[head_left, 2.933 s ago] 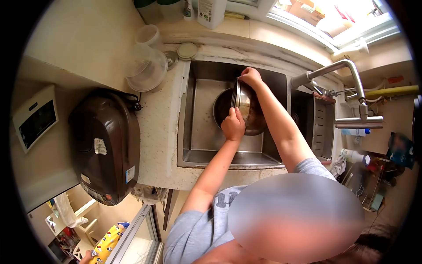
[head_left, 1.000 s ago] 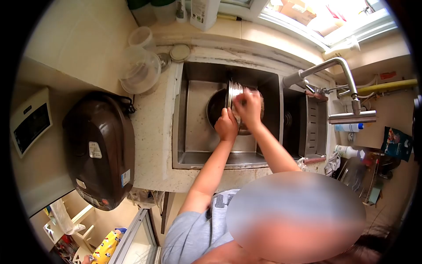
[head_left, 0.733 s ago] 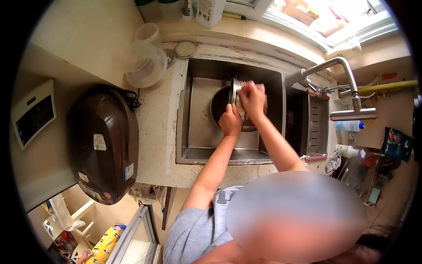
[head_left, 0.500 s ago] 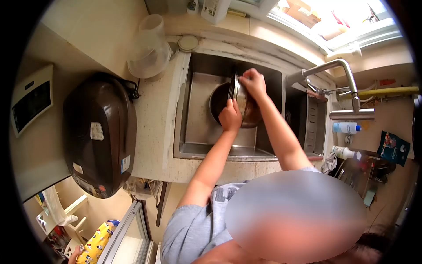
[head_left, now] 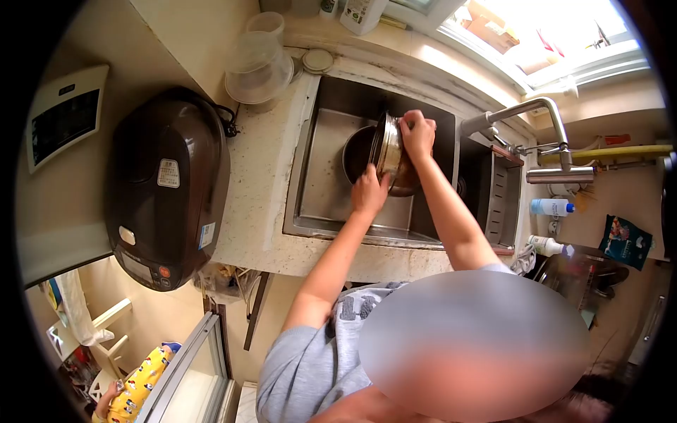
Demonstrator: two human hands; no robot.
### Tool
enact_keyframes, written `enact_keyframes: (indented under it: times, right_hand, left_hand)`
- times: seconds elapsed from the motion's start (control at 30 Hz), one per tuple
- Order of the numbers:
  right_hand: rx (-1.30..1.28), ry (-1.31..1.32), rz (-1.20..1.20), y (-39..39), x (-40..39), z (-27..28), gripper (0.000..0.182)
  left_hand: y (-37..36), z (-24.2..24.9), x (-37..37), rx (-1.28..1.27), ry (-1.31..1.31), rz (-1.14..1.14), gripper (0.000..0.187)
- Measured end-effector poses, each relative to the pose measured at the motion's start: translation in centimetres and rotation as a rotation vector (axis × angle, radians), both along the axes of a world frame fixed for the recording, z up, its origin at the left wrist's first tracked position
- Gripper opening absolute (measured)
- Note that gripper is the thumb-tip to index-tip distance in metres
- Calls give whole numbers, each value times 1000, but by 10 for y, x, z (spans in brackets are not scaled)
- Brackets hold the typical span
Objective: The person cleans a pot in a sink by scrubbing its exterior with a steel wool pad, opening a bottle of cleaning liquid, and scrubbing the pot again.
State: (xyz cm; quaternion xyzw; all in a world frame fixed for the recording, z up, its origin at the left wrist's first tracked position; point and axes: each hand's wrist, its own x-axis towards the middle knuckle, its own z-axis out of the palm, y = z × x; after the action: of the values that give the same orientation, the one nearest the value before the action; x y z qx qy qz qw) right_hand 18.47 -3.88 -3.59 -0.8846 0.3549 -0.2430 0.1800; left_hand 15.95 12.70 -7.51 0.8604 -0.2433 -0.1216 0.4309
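Note:
My left hand (head_left: 369,192) grips the lower edge of a round metal bowl (head_left: 388,149), fingers wrapped at its rim. Higher up, my right hand (head_left: 419,134) holds the bowl's upper right side. The bowl is tilted on its side, its mouth turned to the left and its shiny outer wall to the right. Beneath it, a larger round pan (head_left: 355,156) with a brownish inside rests in the steel sink (head_left: 321,158). The bowl and my hands cover part of the pan. What the bowl contains cannot be seen.
A dark brown rice cooker (head_left: 166,204) stands left on the counter (head_left: 257,204). Clear plastic containers (head_left: 259,74) and a round lid (head_left: 317,60) sit behind. The faucet (head_left: 543,106) is at right, with bottles (head_left: 552,206) beyond. Someone in yellow clothing (head_left: 144,381) is at lower left.
The bowl has turned slightly, showing more of its shiny outer wall. Both hands still hold it. The whole view has shifted a little.

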Motion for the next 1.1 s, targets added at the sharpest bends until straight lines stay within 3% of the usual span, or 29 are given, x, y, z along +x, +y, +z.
enact_keyframes:
  times: [0.1,0.17,0.23,0.37,0.43,0.5,0.63,0.7,0.8,0.83,0.93,1.0,1.1]
  right_hand:
    - [-272,-236,163,60,-53,-7,14]
    - [-175,-138,243,88,-75,-4,13]
    - [-227,-233,238,70,-54,-4,11]
    - [-28,-159,1,32,-2,5,9]
    - [-231,-138,183,51,-28,1,8]
    - [-248,-281,247,83,-57,-12,7]
    - [-333,-118,193,63,-33,-4,6]
    - [-124,-147,56,48,-1,7,3]
    - [-361,-66,111,71,-29,-2,3]
    - [-434,-153,175,80,-45,-17,5]
    - [-413,-146,194,91,-56,-15,5]
    - [-420,17,102,58,-28,-14,6]
    - [-230,104,-61,23,12,0,9]
  left_hand:
    - [10,-14,-19,19,110,-12,32]
    - [7,-7,-17,3,146,15,30]
    - [7,-3,-16,2,205,37,28]
    - [9,-11,-19,-57,166,32,27]
    - [6,-14,-19,4,134,54,28]
    - [3,-12,-17,-49,163,53,27]
    - [7,-4,-10,-33,210,49,26]
    - [10,-5,-21,-31,216,43,26]
    - [7,-8,-14,-65,171,49,26]
    - [6,-15,-14,-76,227,48,26]
    - [7,-19,-17,-86,249,32,26]
    - [4,-22,-12,-81,210,19,27]
    - [9,-21,-21,-99,162,19,27]
